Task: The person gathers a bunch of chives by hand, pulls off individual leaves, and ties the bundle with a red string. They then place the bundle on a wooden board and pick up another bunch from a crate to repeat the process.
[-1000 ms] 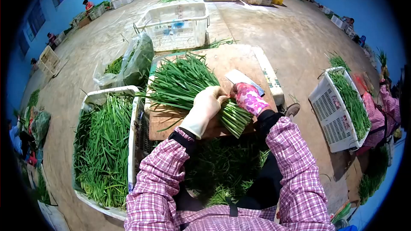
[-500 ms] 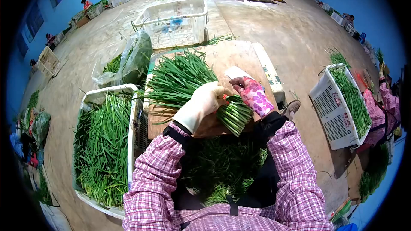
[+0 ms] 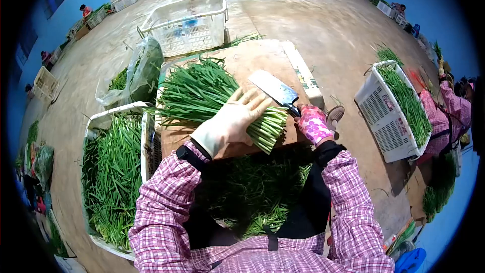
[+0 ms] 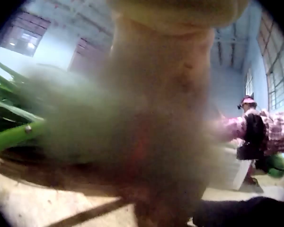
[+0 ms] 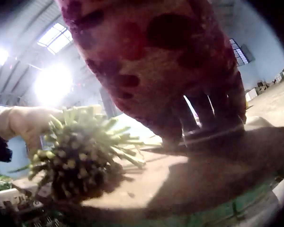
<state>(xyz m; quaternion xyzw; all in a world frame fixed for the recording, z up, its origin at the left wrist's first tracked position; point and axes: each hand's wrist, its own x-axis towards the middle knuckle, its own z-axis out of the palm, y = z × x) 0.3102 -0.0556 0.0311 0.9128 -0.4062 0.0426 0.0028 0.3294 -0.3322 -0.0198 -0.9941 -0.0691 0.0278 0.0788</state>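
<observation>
A bundle of long green stalks point(image 3: 202, 93) lies across the wooden board point(image 3: 252, 55), its pale cut ends point(image 5: 80, 161) toward the right. Over the bundle, near those ends, the gloved left hand point(image 3: 232, 120) rests with fingers spread. A cleaver point(image 3: 273, 87) lies flat on the board beyond the stalks, its dark handle toward the right hand. The right hand point(image 3: 313, 124), in a pink flowered glove, has its fingers curled round the handle's end at the board's right edge. In the left wrist view the hand is close and blurred.
Left of the board stands a crate point(image 3: 143, 146) full of green stalks, with a plastic bag point(image 3: 146, 73) of greens behind it. A white crate point(image 3: 187, 30) sits beyond the board. Another filled crate point(image 3: 386, 114) is at the right, beside a person in pink plaid.
The left hand has gone from pinching at the bundle to lying spread over it. The right hand has moved away from the bundle, right and down, to the cleaver's handle.
</observation>
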